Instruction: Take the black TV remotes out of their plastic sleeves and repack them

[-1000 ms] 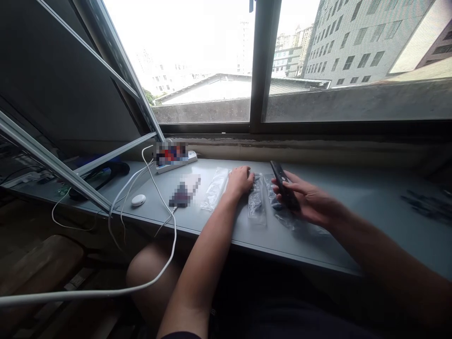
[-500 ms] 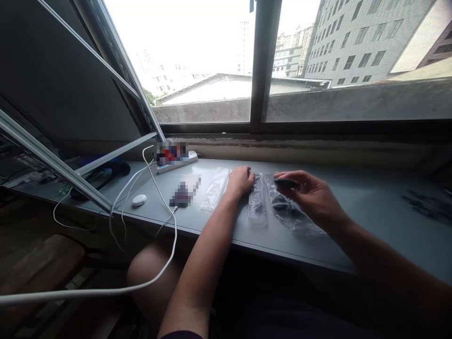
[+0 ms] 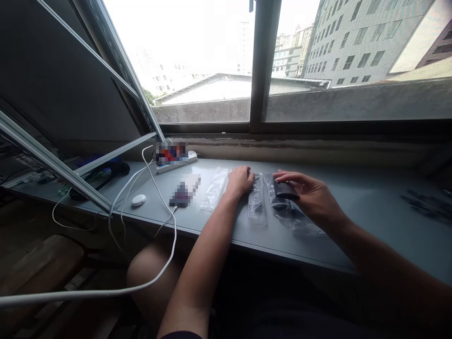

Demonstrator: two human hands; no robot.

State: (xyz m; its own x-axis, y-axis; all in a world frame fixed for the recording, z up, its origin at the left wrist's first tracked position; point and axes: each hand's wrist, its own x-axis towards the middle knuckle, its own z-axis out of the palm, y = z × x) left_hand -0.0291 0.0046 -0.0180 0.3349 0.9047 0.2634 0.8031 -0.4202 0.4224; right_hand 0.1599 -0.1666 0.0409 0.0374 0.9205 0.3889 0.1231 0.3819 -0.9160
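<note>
My right hand (image 3: 312,193) is closed around a small dark, rounded object (image 3: 285,190), thumb and fingers gripping its edge. Its exact kind cannot be made out. Beneath and beside that hand lies a clear plastic bag with dark contents (image 3: 294,220). My left hand (image 3: 241,180) rests on the tabletop, palm down, with its fingers loosely stretched out and partly hidden. It lies between a bag with white contents (image 3: 214,190) on its left and a narrow clear bag (image 3: 257,203) close on its right.
On the left of the grey table (image 3: 367,207) are a white round puck (image 3: 139,200), a blurred-out device (image 3: 185,190) and a power strip (image 3: 178,161). A white cable (image 3: 174,240) loops across the front edge. A metal frame (image 3: 52,157) slants at the left.
My right hand has tipped the dark object, so more of its broad side shows now. My left hand and the bags have stayed where they were.
</note>
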